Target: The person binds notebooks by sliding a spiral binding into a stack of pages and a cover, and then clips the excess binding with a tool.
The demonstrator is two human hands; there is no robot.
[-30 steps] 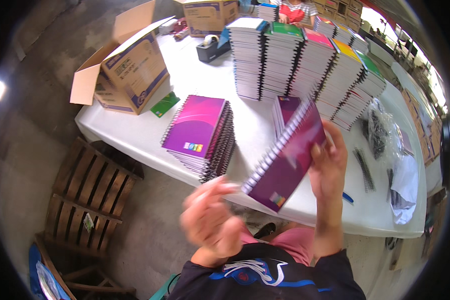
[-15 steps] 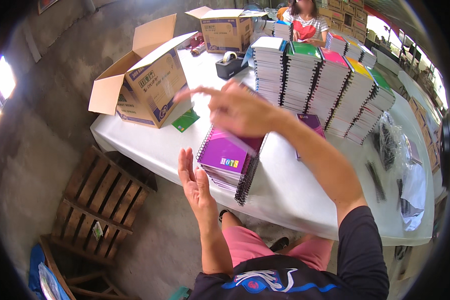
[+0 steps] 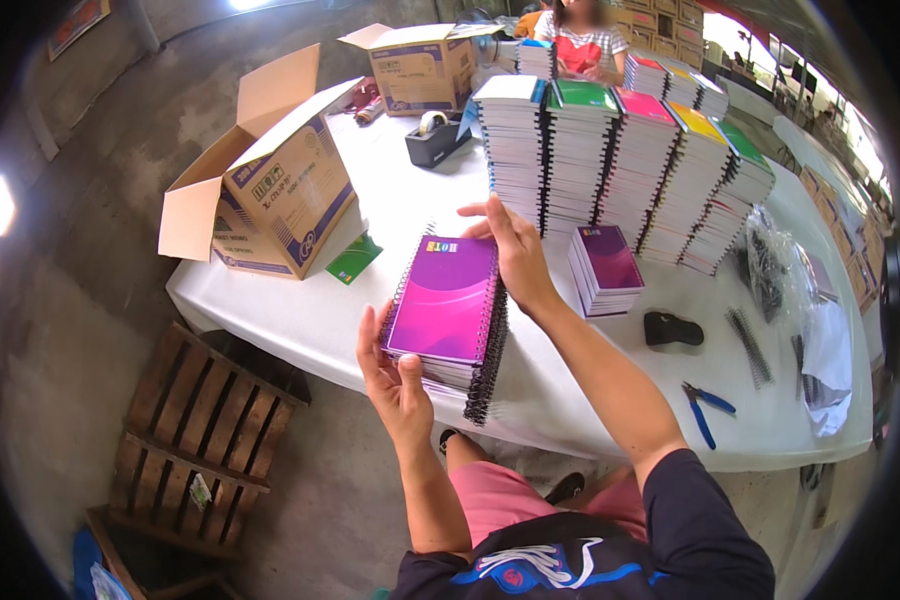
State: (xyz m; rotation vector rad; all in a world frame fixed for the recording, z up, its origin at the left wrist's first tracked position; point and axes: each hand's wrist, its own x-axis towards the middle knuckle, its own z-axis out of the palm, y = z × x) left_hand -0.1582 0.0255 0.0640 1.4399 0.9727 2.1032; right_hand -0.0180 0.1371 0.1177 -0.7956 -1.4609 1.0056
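A stack of purple spiral notebooks (image 3: 442, 305) lies on the white-covered table in front of me, with black coils along its right side and more coil at the far left edge. My left hand (image 3: 397, 385) is open at the near left corner, fingers along the side and thumb apart in front. At the far right corner, my right hand (image 3: 515, 255) has its fingers spread against the top notebook's edge. To the right stands a smaller pile of purple-covered pads (image 3: 607, 270).
Tall notebook stacks (image 3: 580, 150) line the back; a person (image 3: 588, 50) sits beyond. At left are an open carton (image 3: 280, 200), a green card (image 3: 355, 258) and a tape dispenser (image 3: 437, 142). Blue-handled pliers (image 3: 708, 408), a black object (image 3: 672, 328) and loose coils (image 3: 748, 345) lie at right.
My right hand, blurred over the stack before, has come to its far right corner. The top cover's printed label now sits at the far end. The pliers and black object have come into view.
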